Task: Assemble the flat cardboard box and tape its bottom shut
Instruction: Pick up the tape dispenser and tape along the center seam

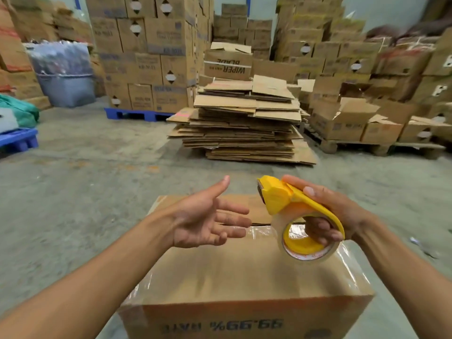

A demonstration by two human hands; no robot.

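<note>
Right grip point(325, 216) wrapped around tape dispenser point(293, 211), above box point(244, 272) seam; left hand point(205, 221) spread empty, beside dispenser; seam ran left-right.

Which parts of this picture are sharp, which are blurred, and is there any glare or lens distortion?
Head view: the hands, left and right, and the yellow tape dispenser are fairly sharp; the stacked boxes behind are soft, their print unreadable; clear tape on the box glints; the wide lens bends the edges outward.
</note>
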